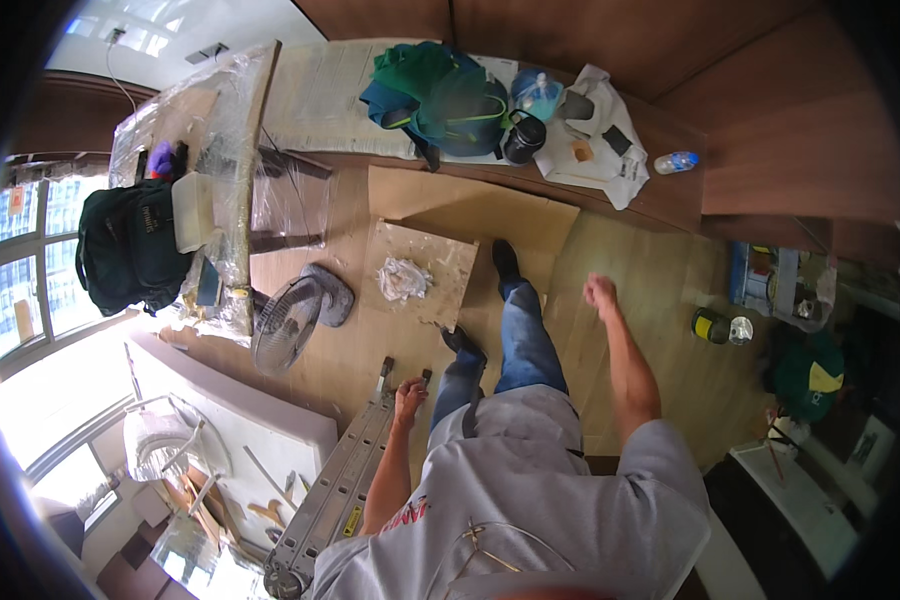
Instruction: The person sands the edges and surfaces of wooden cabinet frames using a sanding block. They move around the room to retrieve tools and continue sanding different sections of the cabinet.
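My left hand (410, 395) hangs over the top end of a folded metal ladder (337, 495), beside my leg; its fingers are partly curled, and whether it touches the ladder or holds anything cannot be told. Out to the right, my right hand (600, 291) is closed into a loose fist above the wood floor, with nothing visible in it. Ahead of my feet lies a worn square board (450, 262) with a crumpled white cloth or plastic (403, 280) on it. Flat cardboard (480, 202) lies beyond the board.
A grey pedestal fan (289, 322) stands left, near a plastic-wrapped table (232, 172) bearing a black backpack (135, 244). Bags, a black jug (525, 139) and a water bottle (676, 162) sit on the ledge ahead. Cans (711, 326) stand on the floor at right.
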Demonstrator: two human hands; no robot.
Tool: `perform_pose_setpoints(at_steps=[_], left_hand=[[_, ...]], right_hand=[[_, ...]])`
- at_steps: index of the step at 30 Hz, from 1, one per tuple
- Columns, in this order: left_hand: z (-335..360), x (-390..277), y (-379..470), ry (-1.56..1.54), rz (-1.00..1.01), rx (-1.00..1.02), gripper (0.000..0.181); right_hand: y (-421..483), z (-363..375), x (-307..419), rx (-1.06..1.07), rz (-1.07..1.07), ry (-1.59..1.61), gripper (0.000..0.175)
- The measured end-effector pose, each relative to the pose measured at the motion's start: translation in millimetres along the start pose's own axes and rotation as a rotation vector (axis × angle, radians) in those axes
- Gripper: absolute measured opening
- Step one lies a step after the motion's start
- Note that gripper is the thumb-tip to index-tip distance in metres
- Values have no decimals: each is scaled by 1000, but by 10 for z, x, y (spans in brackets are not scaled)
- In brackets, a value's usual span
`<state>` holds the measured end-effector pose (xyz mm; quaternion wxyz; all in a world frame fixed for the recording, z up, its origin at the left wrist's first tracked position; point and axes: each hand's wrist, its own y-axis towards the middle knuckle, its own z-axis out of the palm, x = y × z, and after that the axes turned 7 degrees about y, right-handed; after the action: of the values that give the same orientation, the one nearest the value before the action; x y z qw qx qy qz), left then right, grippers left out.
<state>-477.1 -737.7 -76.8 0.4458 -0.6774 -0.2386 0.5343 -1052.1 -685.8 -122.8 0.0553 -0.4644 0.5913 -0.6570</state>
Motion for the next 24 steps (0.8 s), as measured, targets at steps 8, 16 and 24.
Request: perform_pose_setpoints(at_steps=[8, 16, 24], left_hand=[[1006, -716, 155, -176, 36, -91, 41], [2212, -1533, 668, -60, -97, -47, 32], [2002, -1950, 714, -45, -110, -142, 32]], right_hand=[[3069, 1130, 2169, 8, -772, -458, 39], [4016, 1955, 2945, 108, -350, -165, 34], [3611, 1917, 3967, 358, -393, -220, 31]])
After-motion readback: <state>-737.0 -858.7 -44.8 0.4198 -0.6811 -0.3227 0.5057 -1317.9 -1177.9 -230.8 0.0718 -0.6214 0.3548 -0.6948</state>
